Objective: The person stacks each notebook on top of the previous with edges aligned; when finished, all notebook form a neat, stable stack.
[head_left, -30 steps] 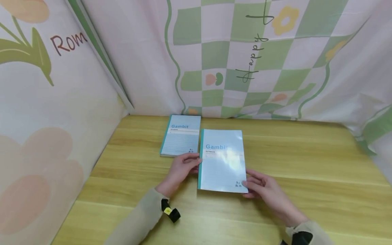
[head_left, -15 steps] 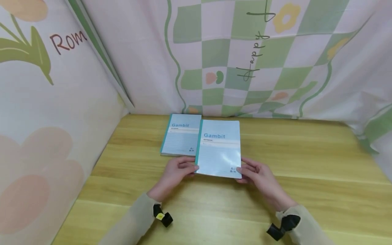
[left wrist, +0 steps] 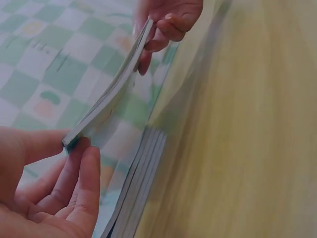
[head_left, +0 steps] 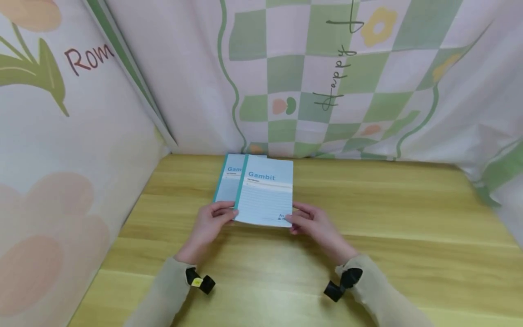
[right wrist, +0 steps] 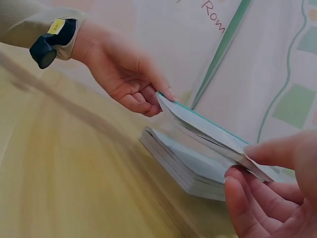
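A light blue notebook with a teal spine and "Gambit" on its cover is held up between both hands. My left hand pinches its lower left corner at the spine, thumb on top. At the lower right corner, my right hand pinches it between thumb and fingers. Below and to the left lies a stack of similar notebooks, partly covered by the held one in the head view. Both wrist views show a gap between the held notebook and the stack, and its pages sag slightly.
The wooden table stretches out on both sides of the hands. A checkered green and white curtain hangs along its back edge, close behind the stack. On the left stands a white printed cloth wall.
Both hands have carried the notebook left and away from the body, so it now overlaps the stack. The left hand has shifted down the spine to the lower corner.
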Demonstrator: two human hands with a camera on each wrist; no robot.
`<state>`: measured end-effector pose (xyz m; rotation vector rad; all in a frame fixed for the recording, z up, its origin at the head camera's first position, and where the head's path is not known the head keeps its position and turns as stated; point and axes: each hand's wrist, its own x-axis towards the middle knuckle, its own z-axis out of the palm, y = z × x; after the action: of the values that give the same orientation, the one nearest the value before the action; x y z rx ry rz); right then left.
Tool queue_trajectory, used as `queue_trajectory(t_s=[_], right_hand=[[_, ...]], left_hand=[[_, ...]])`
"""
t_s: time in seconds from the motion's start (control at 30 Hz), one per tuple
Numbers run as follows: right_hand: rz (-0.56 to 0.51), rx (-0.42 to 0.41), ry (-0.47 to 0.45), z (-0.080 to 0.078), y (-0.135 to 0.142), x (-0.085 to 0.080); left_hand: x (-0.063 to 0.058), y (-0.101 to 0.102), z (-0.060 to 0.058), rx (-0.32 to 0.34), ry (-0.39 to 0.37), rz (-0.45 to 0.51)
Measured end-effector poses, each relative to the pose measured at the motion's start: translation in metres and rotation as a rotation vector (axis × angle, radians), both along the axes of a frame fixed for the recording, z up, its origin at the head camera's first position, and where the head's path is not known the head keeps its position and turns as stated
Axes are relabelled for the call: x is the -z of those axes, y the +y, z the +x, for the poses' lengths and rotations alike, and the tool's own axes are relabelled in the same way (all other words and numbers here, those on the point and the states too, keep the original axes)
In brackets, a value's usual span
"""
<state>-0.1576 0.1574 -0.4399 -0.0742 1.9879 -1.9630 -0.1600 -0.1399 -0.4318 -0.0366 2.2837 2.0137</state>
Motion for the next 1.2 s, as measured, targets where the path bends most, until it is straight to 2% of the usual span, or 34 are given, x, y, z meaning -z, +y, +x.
queue_trajectory(t_s=[0.2, 0.33, 0.47, 0.63, 0.83, 1.0, 1.2], right_hand=[[-0.014, -0.034, 0.012, -0.009, -0.022, -0.004], [0.000, -0.038, 0.049, -0.015, -0.033, -0.004], [0.053, -0.015, 0.081, -0.020, -0.041, -0.004], [0.071, 0.024, 0.098, -0.030, -0.052, -0.005], [0.140, 0.061, 0.133, -0.043, -0.062, -0.003], [0.132, 0.075, 0.148, -0.050, -0.070, 0.007], [0.111, 0.086, 0.119, -0.052, -0.076, 0.014]], left_hand=[[-0.003, -0.020, -0.008, -0.063, 0.009, -0.017], [-0.006, -0.030, -0.013, -0.069, 0.019, -0.049], [-0.008, -0.037, -0.018, -0.057, 0.022, -0.091], [-0.007, -0.044, -0.027, -0.078, 0.017, -0.151], [0.002, -0.047, -0.037, -0.103, 0.019, -0.155], [0.015, -0.046, -0.045, -0.133, 0.052, -0.193], [0.021, -0.043, -0.048, -0.173, -0.012, -0.249]])
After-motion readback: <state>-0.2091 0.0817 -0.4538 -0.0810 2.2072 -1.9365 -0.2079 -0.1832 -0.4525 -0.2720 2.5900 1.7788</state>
